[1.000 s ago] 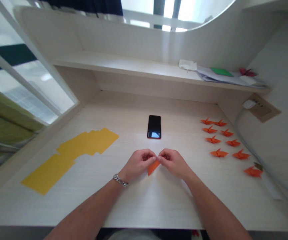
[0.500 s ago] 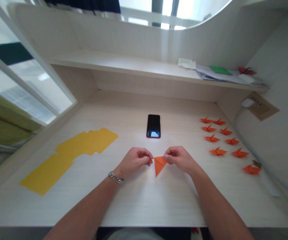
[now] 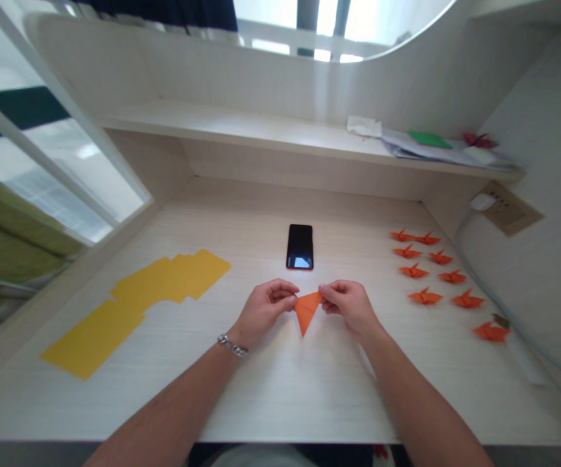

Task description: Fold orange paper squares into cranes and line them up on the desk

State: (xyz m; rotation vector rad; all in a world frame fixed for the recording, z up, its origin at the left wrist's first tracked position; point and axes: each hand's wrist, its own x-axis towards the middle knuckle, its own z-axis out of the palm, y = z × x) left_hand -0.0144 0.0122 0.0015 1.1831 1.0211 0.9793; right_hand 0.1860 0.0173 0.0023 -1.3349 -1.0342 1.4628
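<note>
A small folded piece of orange origami paper, shaped like a triangle with its point toward me, is held between my two hands over the desk. My left hand pinches its upper left corner between thumb and fingers. At the upper right corner, my right hand grips it the same way. The fingertips cover both corners. To the right stand several folded orange paper cranes, in two rough columns.
Yellow paper sheets lie overlapped on the left of the desk. A black phone rests beyond my hands. A white cable runs down the right side from a wall socket. Papers sit on the shelf.
My left hand has closed on the orange paper's left corner, where before it was just beside it. The paper has turned a little and been raised slightly by both hands.
</note>
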